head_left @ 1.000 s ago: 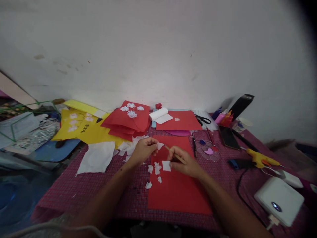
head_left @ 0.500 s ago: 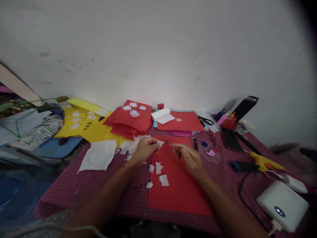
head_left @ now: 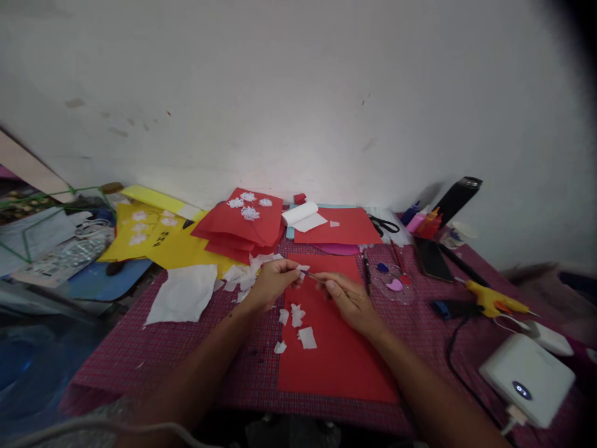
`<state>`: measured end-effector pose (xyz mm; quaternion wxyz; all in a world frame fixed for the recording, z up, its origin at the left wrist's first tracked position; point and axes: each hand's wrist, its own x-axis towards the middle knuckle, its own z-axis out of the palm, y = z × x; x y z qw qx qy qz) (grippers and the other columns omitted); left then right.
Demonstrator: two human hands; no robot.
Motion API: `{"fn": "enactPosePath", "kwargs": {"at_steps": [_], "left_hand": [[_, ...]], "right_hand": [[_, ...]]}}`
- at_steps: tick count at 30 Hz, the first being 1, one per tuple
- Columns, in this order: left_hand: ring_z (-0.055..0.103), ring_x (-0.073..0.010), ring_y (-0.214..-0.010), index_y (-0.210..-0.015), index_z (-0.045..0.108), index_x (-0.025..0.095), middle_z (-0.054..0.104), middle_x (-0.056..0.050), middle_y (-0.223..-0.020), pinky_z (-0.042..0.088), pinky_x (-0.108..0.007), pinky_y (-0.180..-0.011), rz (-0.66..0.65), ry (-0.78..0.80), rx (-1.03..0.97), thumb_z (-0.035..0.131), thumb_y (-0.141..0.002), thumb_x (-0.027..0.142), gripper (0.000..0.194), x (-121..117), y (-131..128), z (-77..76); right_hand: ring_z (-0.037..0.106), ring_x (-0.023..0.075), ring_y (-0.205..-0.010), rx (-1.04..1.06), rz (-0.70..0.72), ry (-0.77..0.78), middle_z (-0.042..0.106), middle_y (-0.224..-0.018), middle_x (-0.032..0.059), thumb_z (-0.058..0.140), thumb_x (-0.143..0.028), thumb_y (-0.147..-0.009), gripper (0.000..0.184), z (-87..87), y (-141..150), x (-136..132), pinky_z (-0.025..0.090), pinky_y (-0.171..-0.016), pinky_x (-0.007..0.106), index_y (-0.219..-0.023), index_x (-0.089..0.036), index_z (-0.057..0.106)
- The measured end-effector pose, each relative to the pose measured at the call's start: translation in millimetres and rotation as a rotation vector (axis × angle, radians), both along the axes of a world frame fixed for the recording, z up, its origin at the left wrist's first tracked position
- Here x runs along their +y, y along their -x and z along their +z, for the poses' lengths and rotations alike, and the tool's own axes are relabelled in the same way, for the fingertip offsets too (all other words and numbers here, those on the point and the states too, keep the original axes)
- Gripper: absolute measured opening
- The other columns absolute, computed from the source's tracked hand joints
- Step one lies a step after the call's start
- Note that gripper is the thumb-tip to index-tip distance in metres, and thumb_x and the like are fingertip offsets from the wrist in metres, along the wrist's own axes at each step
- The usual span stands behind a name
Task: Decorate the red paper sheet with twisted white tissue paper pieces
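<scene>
My left hand [head_left: 273,283] pinches a small white paper scrap [head_left: 303,269] above the top edge of a red paper sheet [head_left: 336,354]. My right hand [head_left: 347,298] is closed on a thin stick [head_left: 313,275], and the stick's tip touches the scrap. Several white paper bits [head_left: 298,323] lie on the red sheet just below both hands.
A checked maroon cloth [head_left: 140,354] covers the table. Stacked red sheets with white paper flowers [head_left: 245,224], yellow sheets [head_left: 153,233] and white tissue [head_left: 181,295] lie left. Scissors [head_left: 385,225], a paint palette [head_left: 394,283], phone [head_left: 431,260], yellow glue gun [head_left: 489,300] and white power bank [head_left: 525,379] lie right.
My right hand let a white paper square fall onto the red sheet, then moved up and left, bringing the stick's tip against the scrap in my left hand.
</scene>
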<state>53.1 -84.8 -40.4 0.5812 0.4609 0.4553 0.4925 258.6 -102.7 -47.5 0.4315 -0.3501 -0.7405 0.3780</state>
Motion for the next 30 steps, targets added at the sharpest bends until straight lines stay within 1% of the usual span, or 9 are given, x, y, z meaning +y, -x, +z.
{"fn": "enactPosePath", "kwargs": {"at_steps": [2, 4, 7, 11, 15, 18, 22, 27, 30], "left_hand": [[0.061, -0.0103, -0.061, -0.08, 0.068, 0.012, 0.067, -0.002, -0.071, 0.049, -0.023, -0.061, -0.003, 0.004, 0.006, 0.068, -0.07, 0.022, 0.014, 0.4, 0.5, -0.4], [0.065, -0.0133, -0.067, -0.084, 0.069, 0.012, 0.07, -0.005, -0.077, 0.051, -0.026, -0.063, -0.013, 0.024, -0.01, 0.068, -0.068, 0.02, 0.018, 0.8, 1.4, -0.9], [0.069, -0.0174, -0.076, -0.091, 0.07, 0.012, 0.072, -0.007, -0.085, 0.053, -0.028, -0.066, -0.041, 0.049, -0.07, 0.07, -0.066, 0.02, 0.026, 0.4, 2.4, -1.6], [0.068, -0.0155, -0.073, -0.092, 0.07, 0.011, 0.072, -0.008, -0.082, 0.053, -0.026, -0.065, -0.103, 0.034, -0.065, 0.075, -0.068, 0.027, 0.029, -2.0, 2.1, -1.0], [0.065, -0.0131, -0.066, -0.086, 0.07, 0.011, 0.071, -0.005, -0.076, 0.051, -0.024, -0.06, -0.116, 0.023, -0.046, 0.078, -0.067, 0.032, 0.03, -3.6, 1.2, 0.4], [0.065, -0.0128, -0.066, -0.085, 0.069, 0.011, 0.071, -0.005, -0.075, 0.051, -0.023, -0.059, -0.118, 0.024, -0.047, 0.079, -0.067, 0.032, 0.03, -3.5, 1.5, -0.7], [0.066, -0.0136, -0.068, -0.089, 0.07, 0.011, 0.071, -0.006, -0.077, 0.052, -0.023, -0.059, -0.129, 0.007, -0.011, 0.079, -0.069, 0.031, 0.029, -3.4, 2.0, -4.0], [0.066, -0.0135, -0.068, -0.092, 0.071, 0.011, 0.071, -0.006, -0.078, 0.052, -0.023, -0.059, -0.133, -0.023, 0.053, 0.075, -0.072, 0.029, 0.028, -4.2, 0.7, -4.9], [0.065, -0.0129, -0.065, -0.091, 0.07, 0.01, 0.071, -0.006, -0.076, 0.052, -0.023, -0.058, -0.102, -0.007, 0.064, 0.074, -0.072, 0.028, 0.026, -4.0, -0.2, -3.6]], "right_hand": [[0.061, 0.0182, -0.076, 0.021, -0.006, 0.025, 0.068, -0.094, 0.0044, 0.044, -0.038, -0.098, 0.032, 0.8, 0.4, -0.2, 0.048, -0.073, 0.032, -0.117, -0.025, 0.066], [0.06, 0.0176, -0.072, 0.075, -0.021, 0.072, 0.068, -0.091, 0.0042, 0.046, -0.04, -0.097, 0.031, 1.3, 0.9, 0.8, 0.048, -0.07, 0.032, -0.113, -0.024, 0.067], [0.059, 0.0163, -0.064, 0.222, -0.05, 0.201, 0.069, -0.085, 0.0044, 0.048, -0.044, -0.096, 0.032, 0.4, 0.8, 6.0, 0.048, -0.063, 0.031, -0.106, -0.021, 0.068], [0.056, 0.0144, -0.055, 0.44, -0.04, 0.403, 0.069, -0.078, 0.0054, 0.052, -0.046, -0.092, 0.033, -2.7, -1.2, 15.2, 0.044, -0.054, 0.028, -0.099, -0.018, 0.068], [0.055, 0.0136, -0.051, 0.513, -0.01, 0.519, 0.069, -0.073, 0.0049, 0.057, -0.048, -0.088, 0.033, -2.4, -2.6, 18.9, 0.041, -0.05, 0.026, -0.093, -0.018, 0.069], [0.055, 0.0134, -0.05, 0.512, 0.005, 0.557, 0.068, -0.071, 0.0044, 0.058, -0.049, -0.086, 0.034, -1.2, -2.8, 18.8, 0.041, -0.048, 0.026, -0.092, -0.018, 0.069], [0.055, 0.0133, -0.051, 0.492, 0.002, 0.568, 0.068, -0.071, 0.0046, 0.057, -0.05, -0.087, 0.035, -3.2, -1.9, 19.1, 0.042, -0.049, 0.026, -0.092, -0.018, 0.069], [0.055, 0.0129, -0.052, 0.5, 0.024, 0.531, 0.068, -0.071, 0.004, 0.058, -0.047, -0.089, 0.031, -5.6, 0.0, 18.3, 0.041, -0.05, 0.025, -0.092, -0.018, 0.067], [0.056, 0.0128, -0.054, 0.471, 0.043, 0.486, 0.069, -0.077, 0.004, 0.065, -0.042, -0.085, 0.026, -3.8, -0.7, 16.8, 0.042, -0.052, 0.025, -0.097, -0.019, 0.067]]}}
